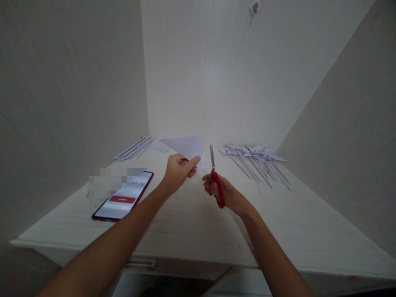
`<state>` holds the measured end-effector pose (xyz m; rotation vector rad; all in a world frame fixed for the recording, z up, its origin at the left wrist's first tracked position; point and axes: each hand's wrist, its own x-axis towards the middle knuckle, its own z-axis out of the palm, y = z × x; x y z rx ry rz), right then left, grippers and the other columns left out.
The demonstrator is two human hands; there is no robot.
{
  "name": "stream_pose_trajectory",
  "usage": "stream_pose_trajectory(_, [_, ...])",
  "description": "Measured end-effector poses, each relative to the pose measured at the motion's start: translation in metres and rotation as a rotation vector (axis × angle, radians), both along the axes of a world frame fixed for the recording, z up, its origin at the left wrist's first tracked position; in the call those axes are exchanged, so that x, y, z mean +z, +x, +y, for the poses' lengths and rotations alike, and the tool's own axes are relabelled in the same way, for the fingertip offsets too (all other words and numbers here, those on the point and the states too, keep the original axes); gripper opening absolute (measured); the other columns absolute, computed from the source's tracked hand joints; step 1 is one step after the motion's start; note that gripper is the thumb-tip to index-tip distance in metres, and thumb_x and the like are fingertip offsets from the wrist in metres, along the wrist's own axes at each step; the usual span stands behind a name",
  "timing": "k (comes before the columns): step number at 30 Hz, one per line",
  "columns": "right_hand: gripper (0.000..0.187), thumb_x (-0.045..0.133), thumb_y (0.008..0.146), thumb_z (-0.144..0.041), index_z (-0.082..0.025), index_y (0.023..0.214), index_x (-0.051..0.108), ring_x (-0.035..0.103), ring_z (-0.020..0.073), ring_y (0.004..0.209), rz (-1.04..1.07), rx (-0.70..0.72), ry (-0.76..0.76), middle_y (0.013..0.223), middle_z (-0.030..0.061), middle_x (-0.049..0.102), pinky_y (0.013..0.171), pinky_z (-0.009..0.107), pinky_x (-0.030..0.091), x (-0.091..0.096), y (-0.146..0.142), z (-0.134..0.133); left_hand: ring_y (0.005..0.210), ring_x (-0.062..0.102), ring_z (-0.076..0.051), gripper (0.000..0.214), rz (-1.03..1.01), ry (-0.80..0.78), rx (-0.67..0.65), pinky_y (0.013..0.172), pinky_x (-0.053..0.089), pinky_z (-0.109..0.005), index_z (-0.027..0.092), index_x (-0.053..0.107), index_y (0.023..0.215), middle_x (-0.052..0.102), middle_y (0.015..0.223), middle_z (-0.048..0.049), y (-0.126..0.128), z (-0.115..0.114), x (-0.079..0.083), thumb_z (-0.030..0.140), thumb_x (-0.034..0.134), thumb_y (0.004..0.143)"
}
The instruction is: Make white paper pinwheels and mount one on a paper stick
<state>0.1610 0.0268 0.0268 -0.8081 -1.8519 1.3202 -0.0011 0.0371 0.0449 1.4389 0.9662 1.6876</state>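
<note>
My left hand (182,170) pinches a folded white sheet of paper (187,145), a triangle in outline, between thumb and fingers above the table. Just to its right, my right hand (223,190) has its fingers in the red handles of a pair of scissors (213,163). The blades point up and away from me, look closed together, and stand apart from the paper. Part of the paper's lower edge is hidden behind my left fingers.
Several paper pinwheels on sticks (256,159) lie at the back right. Rolled paper sticks (134,149) and a flat paper piece (159,145) lie at the back left. A lit phone (123,200) rests on the white table (185,231) by my left forearm. Walls enclose the table.
</note>
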Motion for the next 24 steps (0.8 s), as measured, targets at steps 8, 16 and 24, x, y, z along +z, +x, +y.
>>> stream_pose_trajectory(8, [0.068,0.017,0.074,-0.074,-0.015,0.09,0.046,0.041,0.0095,0.055,-0.081,0.141,-0.04,0.069,-0.0007,0.039,0.05,0.024,0.034,0.009,0.0,-0.012,0.031,0.035,-0.003,0.033,-0.071,0.008,0.029,0.033,0.024,-0.018,0.013,0.045,0.045,0.045,0.038,0.0035,0.0,0.001,0.001,0.029,0.064,0.067])
stream_pose_trajectory(16, [0.06,0.021,0.076,-0.071,-0.016,0.083,0.045,0.045,0.0112,0.053,-0.152,0.153,-0.082,0.063,-0.0005,0.043,0.05,0.026,0.038,0.019,0.011,-0.015,0.03,0.036,-0.003,0.028,-0.171,-0.013,0.127,0.031,0.023,-0.017,0.014,0.045,0.045,0.044,0.037,0.0045,0.0,0.003,0.003,0.025,0.064,0.063])
stream_pose_trajectory(24, [0.063,0.02,0.072,-0.075,-0.017,0.075,0.046,0.046,0.0121,0.05,-0.222,0.244,-0.109,0.058,0.0003,0.045,0.046,0.025,0.036,0.02,0.013,-0.015,0.031,0.036,-0.003,0.025,-0.198,-0.04,0.072,0.032,0.023,-0.018,0.013,0.048,0.048,0.047,0.038,0.0038,0.001,0.003,0.003,0.025,0.066,0.061])
